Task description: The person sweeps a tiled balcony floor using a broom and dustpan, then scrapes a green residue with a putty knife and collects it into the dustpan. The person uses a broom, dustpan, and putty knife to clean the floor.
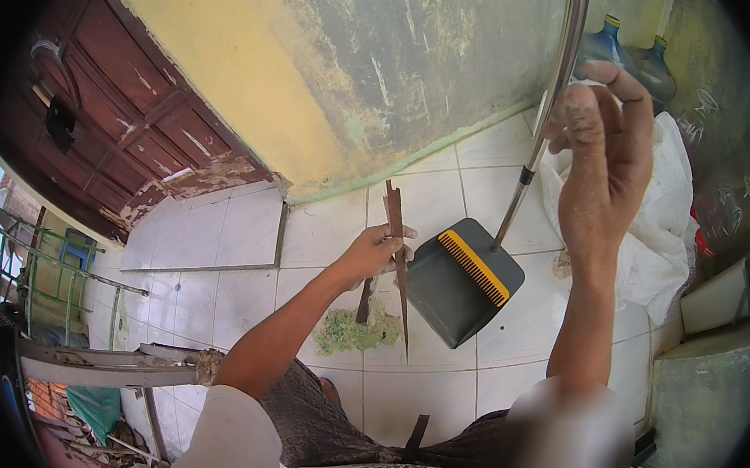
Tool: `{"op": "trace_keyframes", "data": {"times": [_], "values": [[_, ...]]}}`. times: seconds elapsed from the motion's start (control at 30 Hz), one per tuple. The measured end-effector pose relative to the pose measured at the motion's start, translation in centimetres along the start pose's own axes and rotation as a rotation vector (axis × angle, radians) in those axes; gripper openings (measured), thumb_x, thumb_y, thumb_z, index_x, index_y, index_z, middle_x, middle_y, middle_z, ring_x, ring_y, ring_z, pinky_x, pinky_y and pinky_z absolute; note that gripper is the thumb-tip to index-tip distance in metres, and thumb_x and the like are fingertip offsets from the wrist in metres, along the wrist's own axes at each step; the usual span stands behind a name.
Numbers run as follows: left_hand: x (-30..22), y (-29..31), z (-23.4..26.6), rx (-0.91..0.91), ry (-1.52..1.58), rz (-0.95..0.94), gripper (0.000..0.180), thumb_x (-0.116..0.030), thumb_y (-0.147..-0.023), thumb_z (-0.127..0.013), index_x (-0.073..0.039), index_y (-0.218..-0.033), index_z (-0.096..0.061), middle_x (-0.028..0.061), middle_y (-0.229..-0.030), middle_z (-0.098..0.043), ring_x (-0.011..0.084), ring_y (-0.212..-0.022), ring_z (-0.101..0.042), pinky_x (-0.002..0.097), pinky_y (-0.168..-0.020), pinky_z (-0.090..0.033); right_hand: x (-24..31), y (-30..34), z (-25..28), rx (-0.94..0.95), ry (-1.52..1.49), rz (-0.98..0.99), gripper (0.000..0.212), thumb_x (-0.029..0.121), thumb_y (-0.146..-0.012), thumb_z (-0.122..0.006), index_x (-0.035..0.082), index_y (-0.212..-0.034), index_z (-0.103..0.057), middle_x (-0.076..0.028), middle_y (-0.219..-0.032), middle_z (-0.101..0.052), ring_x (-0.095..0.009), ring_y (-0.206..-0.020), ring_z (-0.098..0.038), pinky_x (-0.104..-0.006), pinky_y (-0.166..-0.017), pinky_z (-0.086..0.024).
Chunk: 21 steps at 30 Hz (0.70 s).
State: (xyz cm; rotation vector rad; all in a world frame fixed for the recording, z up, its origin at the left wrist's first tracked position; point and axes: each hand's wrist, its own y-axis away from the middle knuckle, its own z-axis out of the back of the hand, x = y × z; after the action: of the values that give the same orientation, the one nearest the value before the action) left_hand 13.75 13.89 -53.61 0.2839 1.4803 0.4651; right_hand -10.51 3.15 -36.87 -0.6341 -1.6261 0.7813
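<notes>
My left hand (pixel 376 253) is closed around a long, splintered strip of brown wood (pixel 400 279), which tapers to a point over the floor. A shorter dark strip (pixel 364 303) hangs below the same hand; its upper end is hidden by my fingers. Below it, greenish crumbly debris (pixel 351 332) lies heaped on the tiles. To the right of this hand rests a dark grey dustpan (pixel 445 295) with a yellow toothed edge (pixel 475 267) and a long metal handle (pixel 537 150). My right hand (pixel 611 150) is raised beside that handle, fingers loosely curled and apart; whether they touch it I cannot tell.
A peeling yellow and grey wall (pixel 333 83) rises ahead, with a worn brown door (pixel 114 103) at left. White sacking (pixel 667 220) and blue water jugs (pixel 607 46) stand at right. A metal frame (pixel 114 365) and green railing (pixel 43 254) are at left.
</notes>
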Motion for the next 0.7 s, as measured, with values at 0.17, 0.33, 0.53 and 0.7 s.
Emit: {"op": "trace_keyframes", "data": {"times": [0.17,0.33,0.53,0.7], "values": [[-2.9,1.5,2.7,-0.192,0.254,-0.206,0.032,-0.014,-0.106,-0.045,-0.004,-0.135,-0.055,0.0125,-0.106,-0.070,0.0130,-0.071,-0.055,0.0279,-0.061,-0.039,-9.6,8.8,-8.1,0.647,-0.046,-0.796,0.053,0.046,-0.106,-0.050,0.004,-0.138,-0.046,-0.014,-0.108,-0.063,-0.020,-0.098,-0.063,-0.0312,-0.077,-0.051],[-0.1,1.2,6.6,-0.285,0.212,-0.452,0.025,-0.013,-0.107,-0.047,-0.003,-0.128,-0.057,0.0096,-0.105,-0.073,0.0110,-0.069,-0.057,0.0282,-0.062,-0.046,-10.8,15.4,-9.8,1.065,-0.413,-1.398,0.047,0.044,-0.108,-0.048,0.004,-0.131,-0.055,-0.009,-0.091,-0.064,-0.014,-0.073,-0.062,-0.0279,-0.061,-0.049],[3.2,1.7,6.8,-0.378,-0.464,-0.612,0.024,-0.013,-0.104,-0.051,-0.005,-0.122,-0.064,0.0099,-0.099,-0.073,0.0176,-0.078,-0.070,0.0311,-0.066,-0.052,-12.8,18.4,-13.8,0.966,-0.428,-1.680,0.030,0.030,-0.108,-0.045,0.005,-0.113,-0.061,0.000,-0.071,-0.053,-0.005,-0.050,-0.036,-0.0195,-0.040,-0.026],[7.5,1.3,6.2,-0.363,-1.239,-0.973,0.047,-0.012,-0.094,-0.062,-0.011,-0.140,-0.057,0.0081,-0.101,-0.074,0.0260,-0.093,-0.071,0.0392,-0.084,-0.052,-14.3,20.3,-12.8,0.834,-0.572,-1.776,0.039,0.029,-0.108,-0.032,0.000,-0.113,-0.058,-0.007,-0.086,-0.060,-0.007,-0.057,-0.048,-0.0172,-0.038,-0.029]]}}
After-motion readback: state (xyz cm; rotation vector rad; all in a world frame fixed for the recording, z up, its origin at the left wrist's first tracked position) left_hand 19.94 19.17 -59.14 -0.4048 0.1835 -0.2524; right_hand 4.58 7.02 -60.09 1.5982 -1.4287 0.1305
